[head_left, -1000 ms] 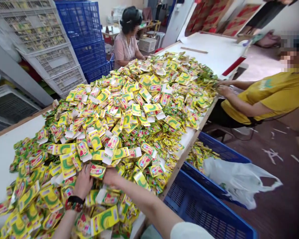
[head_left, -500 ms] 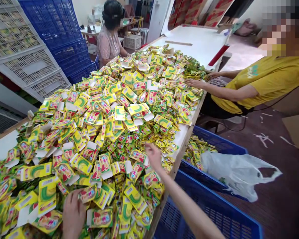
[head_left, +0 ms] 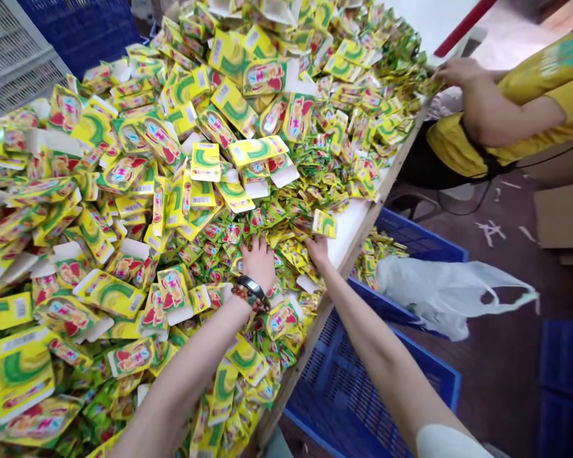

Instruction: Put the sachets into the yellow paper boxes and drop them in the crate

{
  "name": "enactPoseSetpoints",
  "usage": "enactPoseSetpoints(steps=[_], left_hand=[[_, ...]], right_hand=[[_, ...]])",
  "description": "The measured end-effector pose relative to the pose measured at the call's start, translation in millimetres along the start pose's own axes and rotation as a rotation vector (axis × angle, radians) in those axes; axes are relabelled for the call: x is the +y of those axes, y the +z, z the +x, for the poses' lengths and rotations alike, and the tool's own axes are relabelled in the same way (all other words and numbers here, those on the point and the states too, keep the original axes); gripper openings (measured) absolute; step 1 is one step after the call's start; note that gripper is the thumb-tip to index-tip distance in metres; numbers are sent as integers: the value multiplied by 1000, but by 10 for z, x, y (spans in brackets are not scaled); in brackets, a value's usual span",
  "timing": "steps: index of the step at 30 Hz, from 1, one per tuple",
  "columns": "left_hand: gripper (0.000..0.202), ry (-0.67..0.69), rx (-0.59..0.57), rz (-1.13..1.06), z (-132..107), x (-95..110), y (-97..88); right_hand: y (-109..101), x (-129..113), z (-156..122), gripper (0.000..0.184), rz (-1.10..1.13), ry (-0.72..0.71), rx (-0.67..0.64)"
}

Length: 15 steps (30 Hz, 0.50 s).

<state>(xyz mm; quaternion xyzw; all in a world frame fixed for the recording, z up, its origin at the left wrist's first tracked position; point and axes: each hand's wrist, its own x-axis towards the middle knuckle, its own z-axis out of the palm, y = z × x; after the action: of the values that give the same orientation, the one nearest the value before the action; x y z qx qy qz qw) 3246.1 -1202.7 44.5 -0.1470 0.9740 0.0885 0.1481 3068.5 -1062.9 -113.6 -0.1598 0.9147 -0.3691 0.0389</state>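
Note:
My left hand (head_left: 259, 264), with a dark band and a bead bracelet at the wrist, lies on loose small green and yellow sachets (head_left: 224, 235). Its fingers are spread and it holds nothing visible. Close to its right, near the table edge, my right hand (head_left: 318, 250) is closed, with fingertips partly hidden. A small yellow carton (head_left: 325, 224) stands up at its fingers and appears gripped there. Around both hands spreads a heap of yellow printed cartons (head_left: 239, 105), several with white flaps open.
Below the wooden table edge (head_left: 356, 247) are blue crates (head_left: 446, 375), one containing sachets under a white plastic bag (head_left: 424, 286). A co-worker in a yellow shirt (head_left: 520, 114) reaches into the heap at the right. Stacked crates (head_left: 88, 38) stand at the far left.
My left hand has moved from the near cartons forward and right onto the sachets. My right hand has shifted to the small carton by the table edge. The view has tilted down.

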Motion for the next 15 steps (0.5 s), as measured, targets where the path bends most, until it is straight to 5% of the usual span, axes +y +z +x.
enactPoseSetpoints(steps=[9,15], left_hand=[[41,82,-61,104,-735,-501,37],[37,116,-111,149,-1133,-733,71]], right_hand=[[306,-574,-931,26,69,-27,-41],[436,-777,-1399,36,55,-24,-100]])
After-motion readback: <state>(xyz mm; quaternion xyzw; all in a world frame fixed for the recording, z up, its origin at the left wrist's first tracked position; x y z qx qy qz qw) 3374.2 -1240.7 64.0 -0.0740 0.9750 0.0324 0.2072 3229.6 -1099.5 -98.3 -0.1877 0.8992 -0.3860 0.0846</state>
